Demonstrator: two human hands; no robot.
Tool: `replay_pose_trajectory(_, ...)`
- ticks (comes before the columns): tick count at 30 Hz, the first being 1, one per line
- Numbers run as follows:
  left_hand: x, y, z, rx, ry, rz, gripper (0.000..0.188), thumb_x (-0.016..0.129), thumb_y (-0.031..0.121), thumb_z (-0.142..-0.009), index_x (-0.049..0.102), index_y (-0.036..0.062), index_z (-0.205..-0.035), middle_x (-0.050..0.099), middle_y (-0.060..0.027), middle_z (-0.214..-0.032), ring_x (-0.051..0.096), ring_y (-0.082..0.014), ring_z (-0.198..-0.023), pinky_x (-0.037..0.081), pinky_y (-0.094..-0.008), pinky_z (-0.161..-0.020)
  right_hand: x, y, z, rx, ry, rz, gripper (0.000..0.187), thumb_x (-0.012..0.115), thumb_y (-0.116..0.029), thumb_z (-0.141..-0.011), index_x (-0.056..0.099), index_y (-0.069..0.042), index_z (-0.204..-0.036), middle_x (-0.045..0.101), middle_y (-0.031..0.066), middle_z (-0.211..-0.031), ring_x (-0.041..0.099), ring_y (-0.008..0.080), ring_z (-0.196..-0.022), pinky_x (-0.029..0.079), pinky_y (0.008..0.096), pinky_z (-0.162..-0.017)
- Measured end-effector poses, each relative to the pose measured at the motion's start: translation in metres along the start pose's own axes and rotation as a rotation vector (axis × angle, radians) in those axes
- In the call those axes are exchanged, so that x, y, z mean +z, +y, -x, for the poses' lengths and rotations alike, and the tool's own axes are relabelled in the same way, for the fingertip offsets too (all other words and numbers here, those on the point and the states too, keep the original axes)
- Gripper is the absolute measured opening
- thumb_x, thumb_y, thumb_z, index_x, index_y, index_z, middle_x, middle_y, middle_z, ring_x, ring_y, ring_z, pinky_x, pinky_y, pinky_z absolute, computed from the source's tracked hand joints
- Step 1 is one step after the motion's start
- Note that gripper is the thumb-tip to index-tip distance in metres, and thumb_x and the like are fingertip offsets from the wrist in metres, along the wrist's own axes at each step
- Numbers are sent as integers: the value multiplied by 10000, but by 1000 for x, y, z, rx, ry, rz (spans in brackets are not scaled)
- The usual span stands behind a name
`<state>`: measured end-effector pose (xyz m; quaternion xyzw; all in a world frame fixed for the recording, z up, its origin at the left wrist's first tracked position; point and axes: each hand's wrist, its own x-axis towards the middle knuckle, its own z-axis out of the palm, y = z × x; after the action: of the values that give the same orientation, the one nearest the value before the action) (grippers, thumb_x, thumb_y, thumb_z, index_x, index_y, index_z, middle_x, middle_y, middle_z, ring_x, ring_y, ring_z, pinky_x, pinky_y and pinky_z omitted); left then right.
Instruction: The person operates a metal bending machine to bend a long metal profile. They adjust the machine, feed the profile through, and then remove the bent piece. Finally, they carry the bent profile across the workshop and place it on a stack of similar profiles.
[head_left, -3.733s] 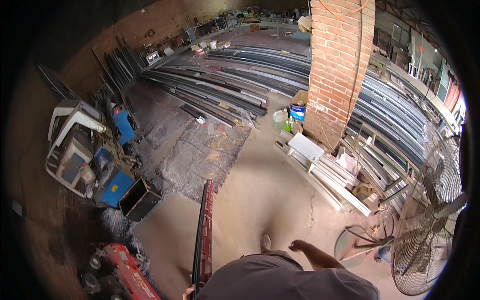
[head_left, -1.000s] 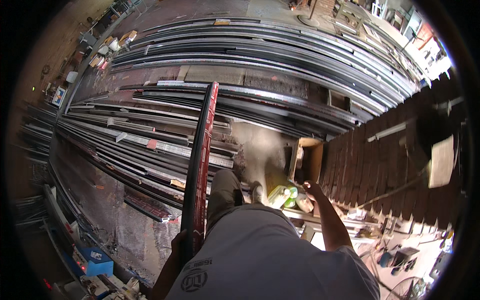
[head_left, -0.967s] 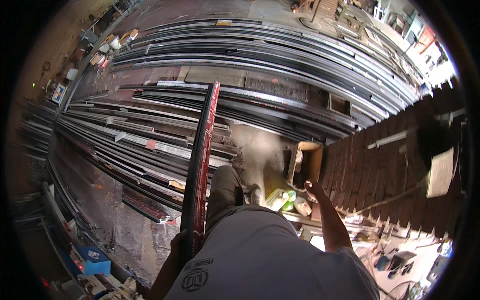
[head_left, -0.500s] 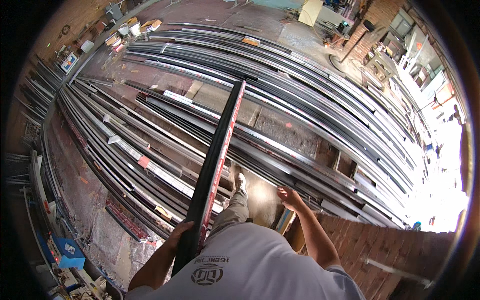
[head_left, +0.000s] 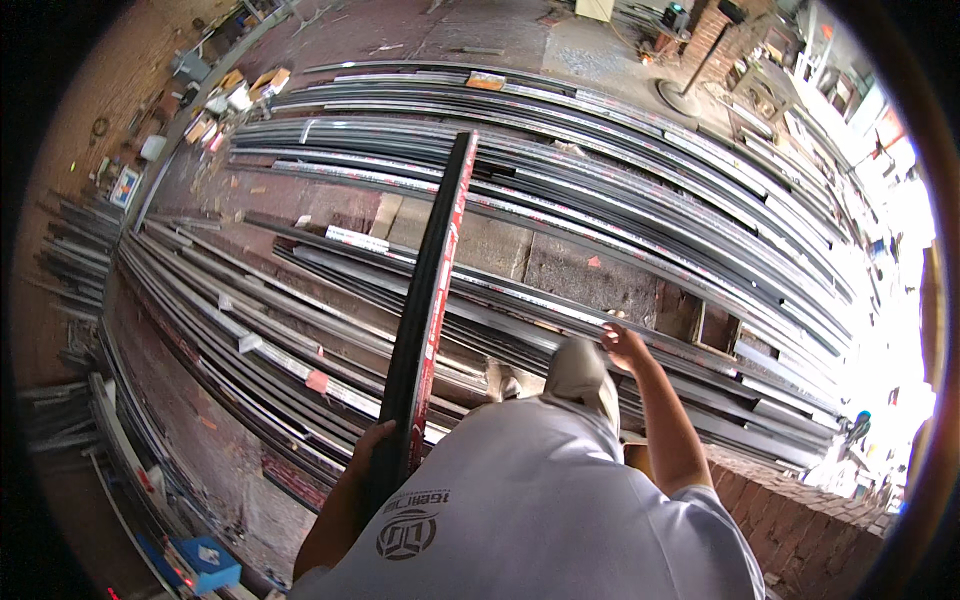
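Gripping straight black-and-red bar [head_left: 422, 300] in left hand [head_left: 369, 448], with right hand [head_left: 623, 346] empty, half-curled; beyond, cardboard boxes [head_left: 270, 79] of indistinct content.

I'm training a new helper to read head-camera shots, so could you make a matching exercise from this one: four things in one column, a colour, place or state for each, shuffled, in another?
Things
1. Left hand
2. Right hand
3. Bar
4. Shirt

Descriptions
A. Black, with a red side
B. Holding nothing, held out in front of the body
C. Pale, with a dark print
D. On the lower part of the long piece being carried

Right pairs: 1-D, 2-B, 3-A, 4-C
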<state>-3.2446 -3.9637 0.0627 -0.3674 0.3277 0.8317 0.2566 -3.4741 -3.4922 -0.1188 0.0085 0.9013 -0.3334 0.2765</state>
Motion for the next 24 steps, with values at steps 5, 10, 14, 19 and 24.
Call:
replay_pose_trajectory(5, 24, 54, -25, 87, 57, -62, 398, 545, 368, -890, 585, -10, -1010, 620, -124, -808, 608, -222, -627, 517, -320, -566, -16, 91, -18, 177, 33, 143, 443, 508, -379, -914, 589, -71, -1222, 629, 215, -1158, 571, 375, -1127, 454, 439, -943)
replay_pose_trajectory(10, 54, 105, -58, 146, 86, 112, 298, 561, 270, -906, 593, 12, -1053, 651, -125, -862, 660, -223, -705, 564, -314, -621, 18, 181, -61, 372, -322, 412, 475, 367, -366, -916, 654, -11, -1046, 605, 277, -1134, 556, 411, -1107, 450, 471, -933)
replay_pose_trajectory(14, 83, 160, -118, 153, 127, 209, 290, 580, 256, -904, 607, 10, -1055, 669, -118, -869, 675, -211, -730, 576, -303, -634, 18, 213, -162, 776, -627, -109, 215, 530, -305, -917, 635, -117, -938, 659, 94, -1026, 647, 276, -824, 517, 444, -742)
replay_pose_trajectory(19, 124, 271, -225, 233, 35, 299, 256, 601, 229, -900, 653, 4, -1011, 701, -122, -903, 690, -195, -722, 579, -281, -619, -76, 140, -408, 201, -284, 190, 176, 603, -220, -892, 622, -71, -983, 637, 68, -906, 592, 199, -725, 460, 386, -592)
replay_pose_trajectory(24, 126, 326, -225, 344, 326, 246, 315, 647, 160, -855, 591, -23, -1106, 680, -127, -918, 685, -238, -763, 583, -347, -708, -202, -51, -639, -56, 32, 380, 354, 504, -334, -942, 599, -72, -1160, 654, 200, -1109, 648, 339, -1002, 497, 386, -793)
